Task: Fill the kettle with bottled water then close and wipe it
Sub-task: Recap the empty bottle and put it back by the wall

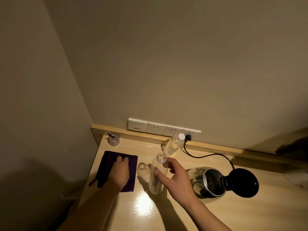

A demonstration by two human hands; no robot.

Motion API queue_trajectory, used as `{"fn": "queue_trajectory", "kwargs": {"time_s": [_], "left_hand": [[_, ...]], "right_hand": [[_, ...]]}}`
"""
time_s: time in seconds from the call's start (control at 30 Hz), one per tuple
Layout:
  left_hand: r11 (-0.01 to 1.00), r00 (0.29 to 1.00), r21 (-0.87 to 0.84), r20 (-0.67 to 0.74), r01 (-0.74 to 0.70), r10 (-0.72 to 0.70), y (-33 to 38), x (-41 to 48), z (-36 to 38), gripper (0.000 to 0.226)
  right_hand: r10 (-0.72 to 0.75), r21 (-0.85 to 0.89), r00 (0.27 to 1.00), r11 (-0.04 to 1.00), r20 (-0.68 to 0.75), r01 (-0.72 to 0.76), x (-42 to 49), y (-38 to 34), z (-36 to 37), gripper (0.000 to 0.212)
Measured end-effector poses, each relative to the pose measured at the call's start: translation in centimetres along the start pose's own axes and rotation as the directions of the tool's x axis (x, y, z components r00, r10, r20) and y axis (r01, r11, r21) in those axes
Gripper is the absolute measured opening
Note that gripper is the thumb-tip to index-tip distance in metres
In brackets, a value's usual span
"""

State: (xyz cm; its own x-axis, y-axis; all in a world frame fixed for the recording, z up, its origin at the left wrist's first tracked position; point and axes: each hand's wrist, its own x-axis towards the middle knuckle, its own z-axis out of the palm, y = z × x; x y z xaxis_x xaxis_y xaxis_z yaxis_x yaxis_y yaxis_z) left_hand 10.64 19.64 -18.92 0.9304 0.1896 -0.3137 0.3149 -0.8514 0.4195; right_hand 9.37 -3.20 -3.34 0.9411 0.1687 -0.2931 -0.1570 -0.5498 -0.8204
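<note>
An uncapped clear plastic bottle (156, 174) stands upright on the wooden table, looking empty. My right hand (175, 177) is around it, thumb and fingers loosely against its side. To the right stands the steel kettle (208, 182) with its black lid (243, 182) swung open. A second bottle (173, 145) with a white cap, holding water, stands farther back by the wall. My left hand (120, 170) lies flat on a folded dark purple cloth (106, 165) at the left.
The kettle's black cord (205, 155) runs across the table (166, 212) to a white socket strip (160, 128) on the wall. A small clear cup with a black straw (113, 139) stands in the back left corner. A dark object sits at far right.
</note>
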Motion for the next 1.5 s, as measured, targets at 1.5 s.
{"fn": "queue_trajectory", "kwargs": {"time_s": [1.5], "left_hand": [[0.787, 0.914, -0.5, -0.022, -0.361, 0.405, 16.0, -5.9, -21.6, 0.055]], "right_hand": [[-0.24, 0.265, 0.969, 0.932, -0.059, 0.247, -0.5, -4.7, -2.5, 0.039]]}}
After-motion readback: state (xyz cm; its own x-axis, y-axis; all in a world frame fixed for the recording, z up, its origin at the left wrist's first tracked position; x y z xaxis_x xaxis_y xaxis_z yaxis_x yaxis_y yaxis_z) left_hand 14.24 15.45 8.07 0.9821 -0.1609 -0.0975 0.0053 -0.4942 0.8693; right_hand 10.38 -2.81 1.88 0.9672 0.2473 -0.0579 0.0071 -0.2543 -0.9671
